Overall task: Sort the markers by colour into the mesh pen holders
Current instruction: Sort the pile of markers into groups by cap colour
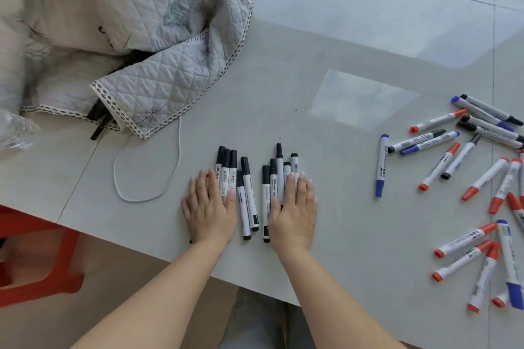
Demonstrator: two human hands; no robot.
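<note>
Black markers lying side by side, lower centre of frame on the desk, flanked by left hand and right hand, each grip flat, fingers straight, clamping nothing. Best pressed inward evenly from both sides, bunching without rolling; no mesh holders in view.

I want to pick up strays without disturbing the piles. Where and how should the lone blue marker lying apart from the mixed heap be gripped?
Pinch the blue marker across its white barrel near the middle, coming from above with the right hand. It lies flat on the table, nearly pointing away from the person, with bare table on both long sides, so fingers can probably close without touching its neighbours.
</note>
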